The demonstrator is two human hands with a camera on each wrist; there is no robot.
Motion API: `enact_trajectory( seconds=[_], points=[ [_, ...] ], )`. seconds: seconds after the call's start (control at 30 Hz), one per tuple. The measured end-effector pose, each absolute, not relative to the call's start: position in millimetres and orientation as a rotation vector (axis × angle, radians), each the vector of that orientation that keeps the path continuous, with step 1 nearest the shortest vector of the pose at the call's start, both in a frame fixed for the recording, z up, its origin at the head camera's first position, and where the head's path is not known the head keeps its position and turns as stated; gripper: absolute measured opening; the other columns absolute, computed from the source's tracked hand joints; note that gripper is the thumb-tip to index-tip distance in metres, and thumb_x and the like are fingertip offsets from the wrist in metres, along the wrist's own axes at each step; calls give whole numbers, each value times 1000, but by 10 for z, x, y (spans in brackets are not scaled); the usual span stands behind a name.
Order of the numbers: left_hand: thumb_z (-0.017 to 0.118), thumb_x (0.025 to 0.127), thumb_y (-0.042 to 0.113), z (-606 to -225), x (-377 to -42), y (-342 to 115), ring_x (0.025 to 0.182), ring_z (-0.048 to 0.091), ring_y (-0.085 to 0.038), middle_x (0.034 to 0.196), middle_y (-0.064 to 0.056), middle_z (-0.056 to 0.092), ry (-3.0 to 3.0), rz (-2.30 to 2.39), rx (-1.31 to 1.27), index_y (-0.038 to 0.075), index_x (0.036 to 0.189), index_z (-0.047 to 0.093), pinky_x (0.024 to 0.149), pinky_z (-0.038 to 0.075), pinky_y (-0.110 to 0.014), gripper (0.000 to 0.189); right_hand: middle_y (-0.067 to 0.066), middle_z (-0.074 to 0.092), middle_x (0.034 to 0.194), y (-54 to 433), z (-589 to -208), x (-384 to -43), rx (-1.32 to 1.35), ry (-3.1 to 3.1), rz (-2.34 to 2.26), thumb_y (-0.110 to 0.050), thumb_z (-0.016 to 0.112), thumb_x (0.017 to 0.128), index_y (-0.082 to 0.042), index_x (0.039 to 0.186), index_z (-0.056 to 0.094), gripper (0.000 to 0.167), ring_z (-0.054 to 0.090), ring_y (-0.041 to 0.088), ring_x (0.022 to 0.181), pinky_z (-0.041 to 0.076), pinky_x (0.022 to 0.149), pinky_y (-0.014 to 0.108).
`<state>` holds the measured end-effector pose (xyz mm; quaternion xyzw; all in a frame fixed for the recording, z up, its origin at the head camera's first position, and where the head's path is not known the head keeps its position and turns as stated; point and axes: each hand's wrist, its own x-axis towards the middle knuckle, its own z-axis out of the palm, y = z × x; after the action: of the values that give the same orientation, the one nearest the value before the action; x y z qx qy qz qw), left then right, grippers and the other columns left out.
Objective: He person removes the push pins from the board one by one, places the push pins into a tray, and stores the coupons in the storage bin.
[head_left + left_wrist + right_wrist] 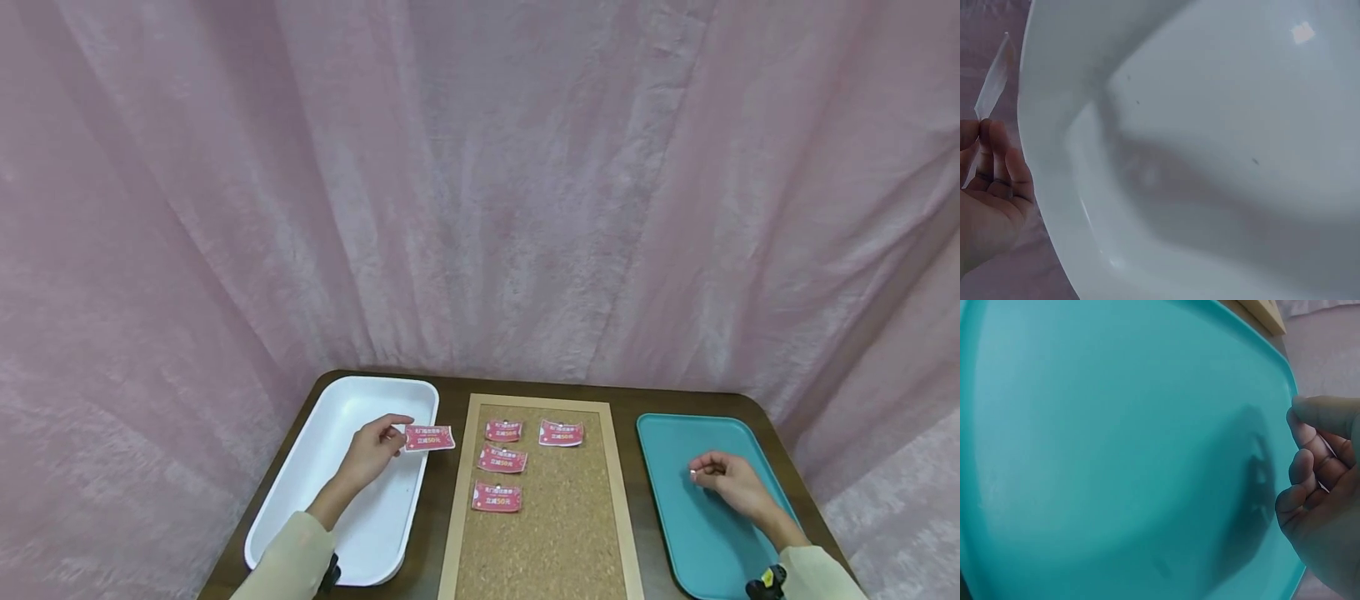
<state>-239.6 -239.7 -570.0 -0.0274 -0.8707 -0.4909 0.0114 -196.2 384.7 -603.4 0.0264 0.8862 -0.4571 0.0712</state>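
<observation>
My left hand (371,452) pinches the left end of a pink paper coupon (430,438) over the right rim of the white tray (367,533). In the left wrist view the coupon (994,84) stands nearly edge-on, its pale back showing. Above the turquoise tray (686,533), my right hand (735,486) has thumb and forefinger pinched together on a tiny pale pushpin (692,473). The right wrist view shows those fingertips (1300,409) pressed together and the other fingers curled; the pin is mostly hidden there.
Between the trays lies a cork board (551,525) with a pale wood frame. Several pink coupons are fixed to its upper part, one coupon (561,433) at the right and the others in a left column. A brown table (450,392) carries everything; a pink curtain (480,208) hangs behind.
</observation>
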Motion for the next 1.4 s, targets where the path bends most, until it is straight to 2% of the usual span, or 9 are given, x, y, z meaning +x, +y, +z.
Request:
enact_trajectory(
  seconds=[0.13,0.37,0.7,0.83,1.07,1.4],
  points=[
    [65,97,2,-5729,-2366,-2526,71,66,-20,84,-8,68,-2731,-1515,-23,6,126,74,59,45,-25,30,10,70,92,3866,-6081,-1952,84,2664,-1359,-7,72,97,9,110,69,21,59,10,79,51,71,27],
    [65,98,3,-5776,-2349,-2719,77,69,-32,86,-9,68,-2748,-1480,34,4,128,72,60,47,-25,31,9,69,92,3891,-6147,-1931,102,2672,-1327,-6,72,97,8,108,69,19,58,11,78,49,69,26],
    [65,97,5,-5857,-2353,-2900,71,64,-15,85,-7,69,-2794,-1329,157,5,127,72,64,49,-26,31,10,69,93,3898,-6142,-1911,77,2706,-1285,-4,70,98,9,108,68,16,57,12,77,49,68,27],
    [65,97,5,-5897,-2366,-2929,70,64,-16,84,-9,68,-2819,-1333,150,3,127,71,64,50,-26,31,10,69,94,3908,-6149,-1910,73,2710,-1283,-4,70,98,8,108,68,16,57,11,78,49,68,27],
    [67,96,7,-5953,-2395,-2944,66,60,-15,78,-6,67,-2944,-1272,151,2,126,71,57,43,-27,30,9,68,91,3919,-6184,-1900,46,2723,-1276,-2,70,97,7,106,69,14,55,9,75,48,67,26],
    [66,91,7,-5925,-2332,-2925,68,59,-18,76,-5,66,-3130,-1130,173,1,118,73,61,46,-30,29,8,67,89,3888,-6170,-1885,32,2758,-1217,-1,70,96,6,103,69,10,56,10,76,47,67,25]
  ],
)
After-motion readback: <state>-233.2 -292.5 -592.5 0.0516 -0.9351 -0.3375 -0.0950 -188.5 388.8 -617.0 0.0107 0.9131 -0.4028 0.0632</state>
